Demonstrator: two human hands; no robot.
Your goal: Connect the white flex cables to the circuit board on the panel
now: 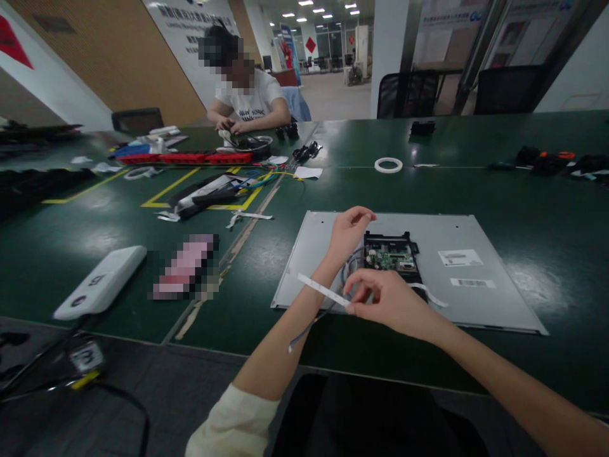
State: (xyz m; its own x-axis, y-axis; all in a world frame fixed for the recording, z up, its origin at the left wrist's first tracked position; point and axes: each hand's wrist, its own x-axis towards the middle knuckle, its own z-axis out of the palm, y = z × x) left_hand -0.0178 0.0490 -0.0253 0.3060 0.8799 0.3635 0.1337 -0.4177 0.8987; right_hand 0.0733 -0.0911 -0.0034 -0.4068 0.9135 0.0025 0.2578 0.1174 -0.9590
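A grey metal panel (480,285) lies flat on the green table, with a small green circuit board (391,257) in a black frame near its middle. My left hand (349,231) hovers over the panel's left part, fingers curled in a pinch beside the board; what it holds is too small to name. My right hand (387,301) is nearer to me, thumb and forefinger pinched on the end of a white strip of tape (323,290) that crosses my left wrist. Thin wires (347,266) run from the board under my hands. A second white strip (431,293) lies on the panel.
A white tape roll (388,165) lies beyond the panel. A white device (102,281) sits at the left. Cables, red trays (185,158) and tools clutter the far left, where another person (247,95) sits working. Black tools (547,160) lie at the far right.
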